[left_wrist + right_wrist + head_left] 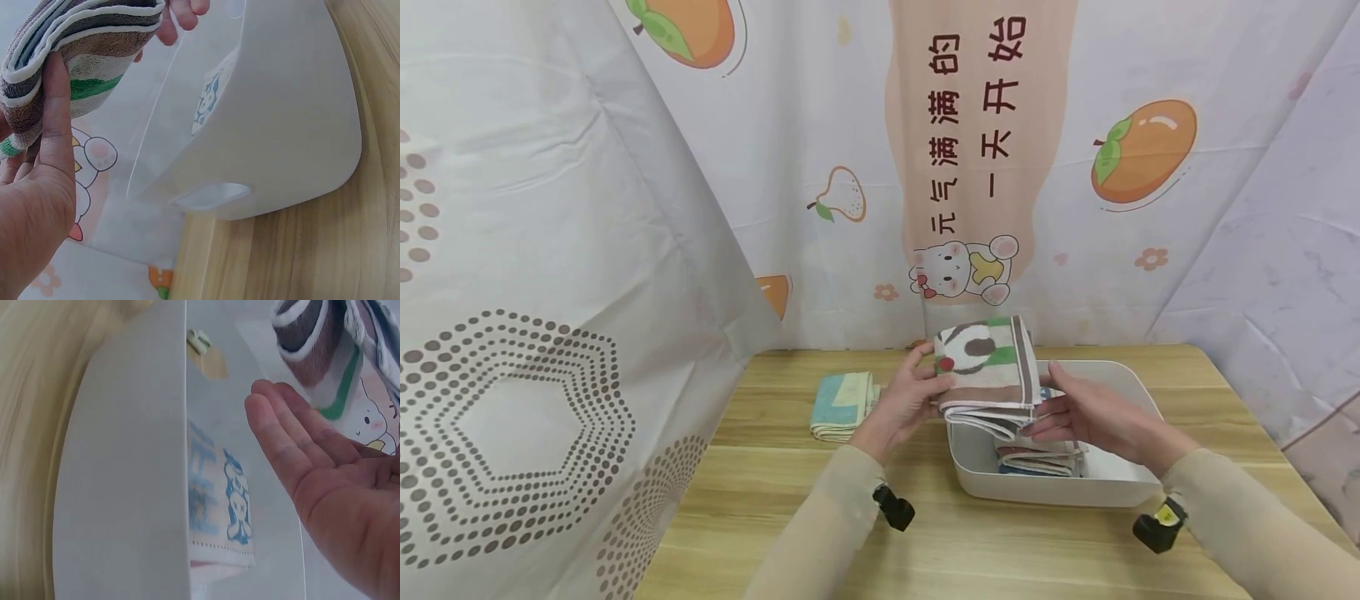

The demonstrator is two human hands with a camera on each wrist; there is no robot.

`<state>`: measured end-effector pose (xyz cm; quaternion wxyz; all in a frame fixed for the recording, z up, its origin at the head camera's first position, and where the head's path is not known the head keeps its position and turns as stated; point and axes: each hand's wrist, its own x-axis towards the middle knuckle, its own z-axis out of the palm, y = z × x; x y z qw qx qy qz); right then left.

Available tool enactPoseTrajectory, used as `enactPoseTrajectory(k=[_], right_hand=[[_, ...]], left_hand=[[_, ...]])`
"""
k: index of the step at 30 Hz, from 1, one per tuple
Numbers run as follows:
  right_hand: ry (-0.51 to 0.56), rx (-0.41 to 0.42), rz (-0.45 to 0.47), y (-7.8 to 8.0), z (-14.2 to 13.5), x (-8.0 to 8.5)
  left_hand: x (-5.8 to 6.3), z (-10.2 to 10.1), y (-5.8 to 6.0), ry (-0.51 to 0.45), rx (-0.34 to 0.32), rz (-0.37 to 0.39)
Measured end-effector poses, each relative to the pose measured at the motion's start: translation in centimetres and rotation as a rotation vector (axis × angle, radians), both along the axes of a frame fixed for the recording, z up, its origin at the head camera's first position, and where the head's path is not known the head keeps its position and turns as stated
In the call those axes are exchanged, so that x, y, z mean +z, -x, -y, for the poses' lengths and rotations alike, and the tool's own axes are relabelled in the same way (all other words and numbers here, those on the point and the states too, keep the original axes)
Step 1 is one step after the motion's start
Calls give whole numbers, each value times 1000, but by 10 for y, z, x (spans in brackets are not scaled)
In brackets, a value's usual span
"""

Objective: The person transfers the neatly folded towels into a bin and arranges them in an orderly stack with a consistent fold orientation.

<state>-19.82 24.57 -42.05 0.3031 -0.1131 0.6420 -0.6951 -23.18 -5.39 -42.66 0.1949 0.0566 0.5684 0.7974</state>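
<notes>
A folded brown, white and green towel (981,367) with a printed animal figure is held up over the front left of a white plastic bin (1037,492). My left hand (910,396) grips its left side, thumb and fingers on opposite faces, as the left wrist view (37,200) of that hand shows. Beside the towel's right edge is my right hand (1090,412), its fingers (281,431) extended; whether they touch the cloth I cannot tell. Inside the bin lie other folded towels (1048,460), one pale with a blue print (237,500).
A blue and cream folded towel (842,406) lies on the wooden table (760,475), left of the bin. Behind the table hangs a printed white curtain (850,275). The bin has an oval handle opening (212,195) in one end.
</notes>
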Motion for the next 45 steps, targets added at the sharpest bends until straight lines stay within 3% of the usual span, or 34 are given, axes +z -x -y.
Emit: enactPoseTrajectory(k=[6, 21, 34, 45], right_hand=[[112, 34, 59, 1, 5, 2], [244, -34, 98, 4, 8, 7], [62, -129, -30, 2, 13, 10], [-70, -205, -43, -1, 19, 12]], left_hand=[[-2, -1, -1, 6, -22, -19], [-7, -2, -1, 31, -109, -37], [-8, -3, -6, 143, -175, -42], [-7, -5, -8, 175, -210, -44]])
